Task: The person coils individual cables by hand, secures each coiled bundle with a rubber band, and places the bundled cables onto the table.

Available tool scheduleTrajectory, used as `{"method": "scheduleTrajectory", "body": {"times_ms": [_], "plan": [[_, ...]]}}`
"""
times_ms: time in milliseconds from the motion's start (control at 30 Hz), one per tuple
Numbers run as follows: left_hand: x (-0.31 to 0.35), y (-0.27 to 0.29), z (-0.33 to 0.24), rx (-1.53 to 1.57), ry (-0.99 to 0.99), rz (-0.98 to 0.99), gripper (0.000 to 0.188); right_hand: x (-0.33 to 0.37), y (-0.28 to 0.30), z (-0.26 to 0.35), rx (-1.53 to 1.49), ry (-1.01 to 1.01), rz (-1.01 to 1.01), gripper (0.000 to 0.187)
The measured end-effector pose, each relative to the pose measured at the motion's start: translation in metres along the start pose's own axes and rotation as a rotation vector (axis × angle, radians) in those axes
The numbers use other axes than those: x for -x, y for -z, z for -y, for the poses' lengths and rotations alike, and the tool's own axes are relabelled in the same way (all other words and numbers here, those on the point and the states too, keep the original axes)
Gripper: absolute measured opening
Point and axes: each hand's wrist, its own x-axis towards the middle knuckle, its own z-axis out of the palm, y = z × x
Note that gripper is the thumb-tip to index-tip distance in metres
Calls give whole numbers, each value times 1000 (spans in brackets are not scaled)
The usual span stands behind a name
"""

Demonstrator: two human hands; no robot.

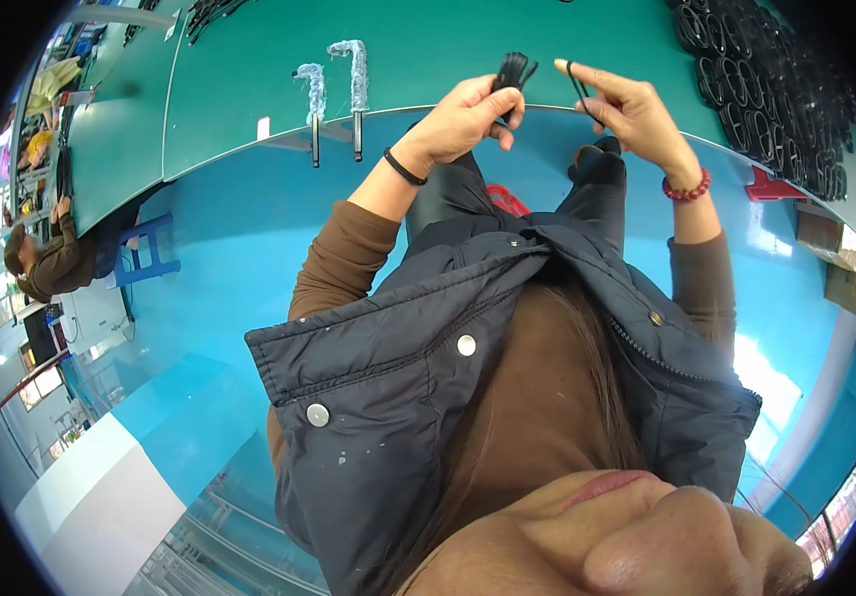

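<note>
My left hand (469,114) is closed around a folded bundle of black cable (515,72), whose loops stick up past the thumb and fingers. Facing it, my right hand (638,117) has its index finger pointed out toward the bundle. A thin black cord or band (579,87) hooks over that finger and runs down to the other fingers, which are curled. A gap separates the band from the bundle. Both hands are over the near edge of the green table (428,60).
Many coiled black cables (746,84) lie in rows at the table's right. Left of my hands, two bent rods wrapped in clear plastic (356,79) (313,94) hang past the edge. A person (60,253) sits far left beside a blue stool (148,250). Cardboard boxes (830,243) stand right.
</note>
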Motion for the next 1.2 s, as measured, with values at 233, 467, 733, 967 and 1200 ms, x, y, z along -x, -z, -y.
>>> {"method": "scheduleTrajectory", "body": {"times_ms": [233,467,733,967,1200], "plan": [[-11,-24,-15,-319,48,241,23,-15,1,18,641,504,98,62],[-1,-25,-17,-110,53,253,23,-32,13,11,-226,-43,460,41],[-3,-27,-7,-6,-34,115,22,-16,-5,-31,-557,-53,-80,25],[-7,-40,-4,-9,6,16,28,-21,-30,-3,-476,74,94,31],[2,-25,9,309,-9,-64,30,-22,-38,-17,-588,31,38,32]]}}
